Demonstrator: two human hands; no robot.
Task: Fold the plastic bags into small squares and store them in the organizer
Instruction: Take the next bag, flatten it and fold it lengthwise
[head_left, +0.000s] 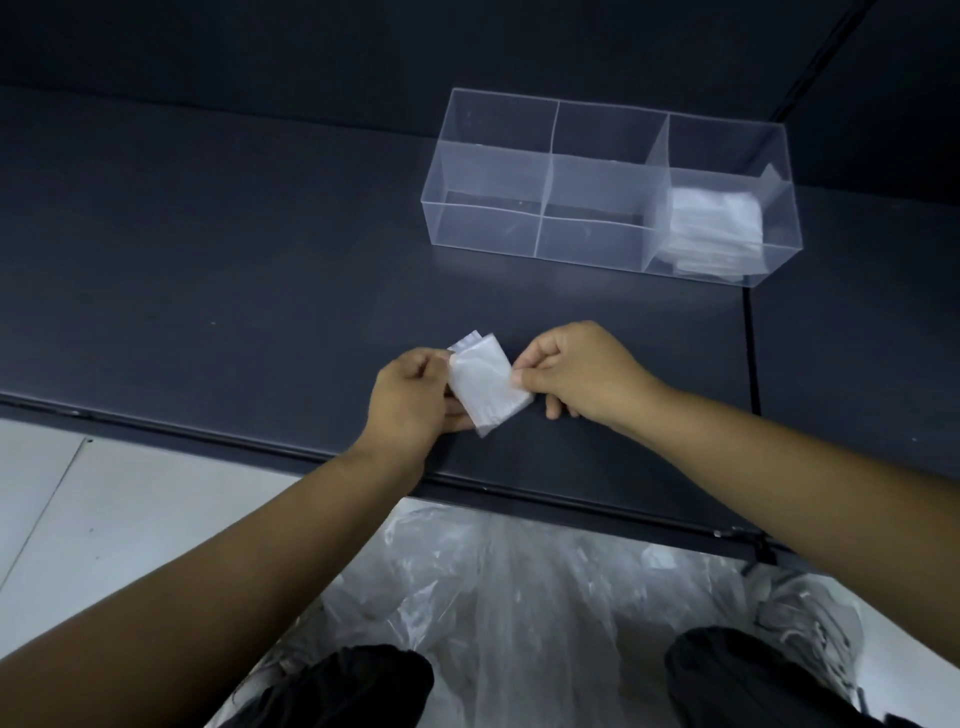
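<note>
A white plastic bag folded into a small rectangle hangs just above the dark table, near its front edge. My left hand grips its left side, fingers curled under it. My right hand pinches its right edge between thumb and forefinger. A clear organizer with several compartments stands at the back right. Its right-hand compartment holds a stack of folded white bags; the other compartments look bare.
A heap of loose clear plastic bags lies on the floor between my legs, below the table's front edge. A dark wall runs behind the table. A seam in the table top passes right of my hands.
</note>
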